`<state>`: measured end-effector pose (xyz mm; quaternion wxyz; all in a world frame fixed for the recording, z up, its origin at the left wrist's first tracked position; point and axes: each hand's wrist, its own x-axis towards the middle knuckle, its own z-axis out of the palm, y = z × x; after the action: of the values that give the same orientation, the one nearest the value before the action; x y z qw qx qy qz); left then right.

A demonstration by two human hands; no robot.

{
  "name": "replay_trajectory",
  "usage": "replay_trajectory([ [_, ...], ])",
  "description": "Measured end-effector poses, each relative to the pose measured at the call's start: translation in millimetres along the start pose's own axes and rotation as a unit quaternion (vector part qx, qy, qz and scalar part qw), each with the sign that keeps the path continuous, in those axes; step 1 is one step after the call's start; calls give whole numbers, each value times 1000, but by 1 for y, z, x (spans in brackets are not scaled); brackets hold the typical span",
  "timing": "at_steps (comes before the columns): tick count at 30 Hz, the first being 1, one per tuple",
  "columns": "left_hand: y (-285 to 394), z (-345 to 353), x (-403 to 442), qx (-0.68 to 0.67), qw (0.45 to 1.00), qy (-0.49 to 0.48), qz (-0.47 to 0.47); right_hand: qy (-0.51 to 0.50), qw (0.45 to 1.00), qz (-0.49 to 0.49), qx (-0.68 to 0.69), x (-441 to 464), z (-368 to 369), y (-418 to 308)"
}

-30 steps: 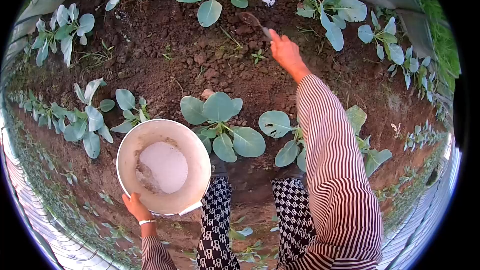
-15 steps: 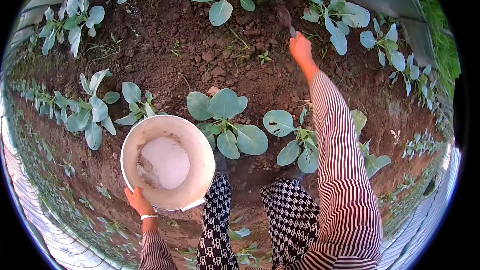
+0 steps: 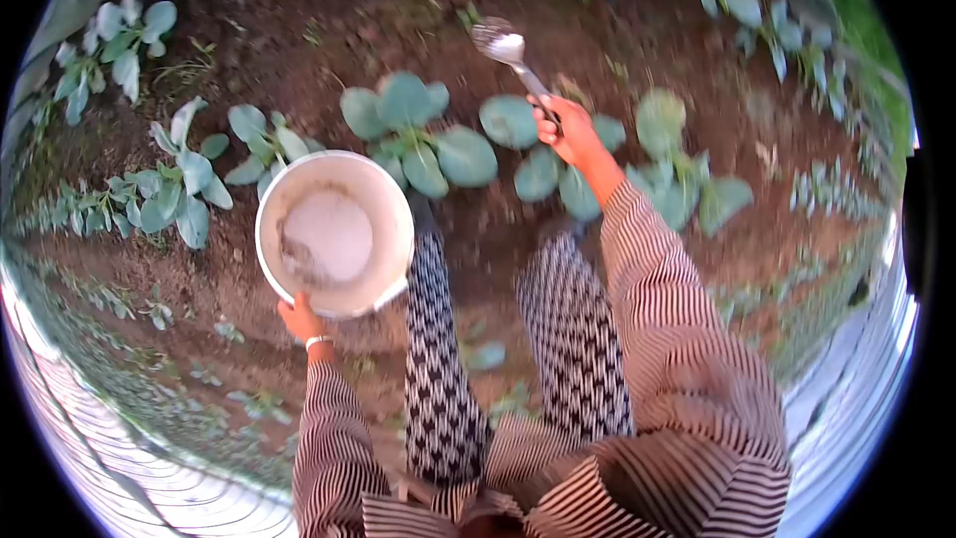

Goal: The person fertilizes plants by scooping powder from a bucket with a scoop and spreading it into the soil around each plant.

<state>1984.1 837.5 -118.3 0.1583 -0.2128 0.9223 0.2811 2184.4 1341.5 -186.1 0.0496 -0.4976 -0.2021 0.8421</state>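
Observation:
My left hand (image 3: 303, 319) grips the near-left rim of a white bucket (image 3: 388, 274), its thumb over the edge. White granular material (image 3: 331, 234) lies in the bottom of the bucket. My right hand (image 3: 568, 130) is closed around the dark handle of a metal spoon (image 3: 501, 43). The spoon is held out over the soil, its bowl toward the far left, with something whitish or a bright glint on it; blur hides which. Just below the spoon, a leafy plant (image 3: 509, 121) stands close to my right hand. Another broad-leaved plant (image 3: 406, 125) grows beyond the bucket.
Brown soil (image 3: 329, 50) with rows of broad-leaved plants stretches to both sides. My patterned trouser legs (image 3: 443, 359) stand between the bucket and my right arm. Green grass (image 3: 856, 10) and pale sheeting (image 3: 846, 399) border the right side.
My right hand has drawn back toward me with the spoon, whose bowl now points left. The view has shifted, and the plants sit higher in it. The bucket stays in my left hand.

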Motion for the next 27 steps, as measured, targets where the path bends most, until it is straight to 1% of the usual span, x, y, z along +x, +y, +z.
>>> replay_trajectory([
  [1,-10,-11,-4,-8,999,-46,-16,-10,999,50,17,-31,-2,6],
  [2,-8,-14,-20,-45,998,-43,-31,-49,995,84,-27,-57,-13,19],
  [3,-7,-14,-38,-88,994,-36,-44,-67,988,112,-77,-93,-10,24],
  [4,-9,-16,-50,-110,993,-40,-18,-87,981,142,-99,-120,-12,33],
  [5,-10,-23,-62,-80,996,-47,-3,-110,970,176,-124,-144,-12,39],
  [7,17,-33,-103,-26,998,-45,33,-142,942,202,-227,-179,-13,53],
  [8,35,-39,-128,9,997,-25,69,-167,915,159,-330,-190,-13,65],
  [9,52,-46,-153,30,996,-21,78,-206,862,65,-459,-204,-6,64],
  [11,78,-58,-201,69,994,-3,84,-244,809,-94,-526,-219,7,73],
  [12,86,-62,-220,59,993,-3,102,-256,793,-149,-532,-221,13,82],
  [13,93,-66,-238,56,991,-1,118,-260,705,-118,-649,-219,21,88],
  [15,107,-62,-274,77,986,12,145,-226,670,-107,-700,-228,41,79],
  [17,128,-52,-303,87,985,-9,149,-188,617,-158,-748,-217,31,89],
  [19,149,-42,-326,47,988,-25,142,-138,604,-190,-761,-212,24,88],
  [21,162,-33,-345,57,987,-40,143,-107,609,-171,-767,-202,7,94],
  [23,165,-21,-357,48,986,-85,133,-104,620,-153,-762,-195,-14,99],
  [24,167,-12,-363,39,984,-93,149,-100,626,-145,-760,-191,-25,100],
  [25,167,-5,-367,29,981,-103,164,-110,646,-133,-743,-184,-38,99],
  [27,167,7,-364,60,976,-126,166,-121,685,-117,-709,-164,-64,90],
])
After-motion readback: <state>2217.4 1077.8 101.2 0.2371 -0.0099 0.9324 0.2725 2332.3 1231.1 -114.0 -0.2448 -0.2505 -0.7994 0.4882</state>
